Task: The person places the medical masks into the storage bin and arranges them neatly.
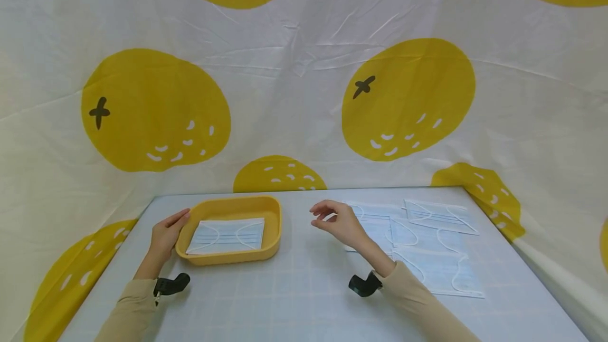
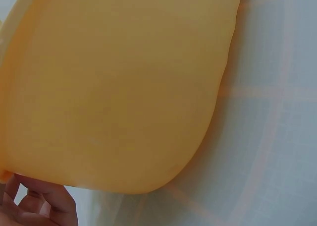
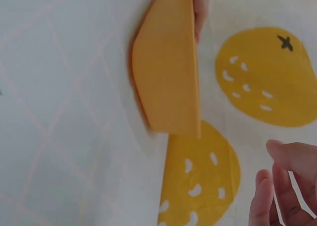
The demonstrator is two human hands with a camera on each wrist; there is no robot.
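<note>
A yellow rectangular tray with rounded corners stands on the left part of the table, and a pleated blue face mask with white ear loops lies flat inside it. My left hand grips the tray's left rim; the left wrist view shows its curled fingers at the tray's edge. Between the tray and the spread-out masks on the right, my right hand hovers with loosely bent fingers and nothing in them. Its thumb and fingertips stand apart in the right wrist view.
Several blue masks overlap on the right side of the table, one of them lying askew at the back. A pale checked cloth covers the table. Behind it hangs a white curtain printed with yellow fruit. Both wrists carry small black cameras.
</note>
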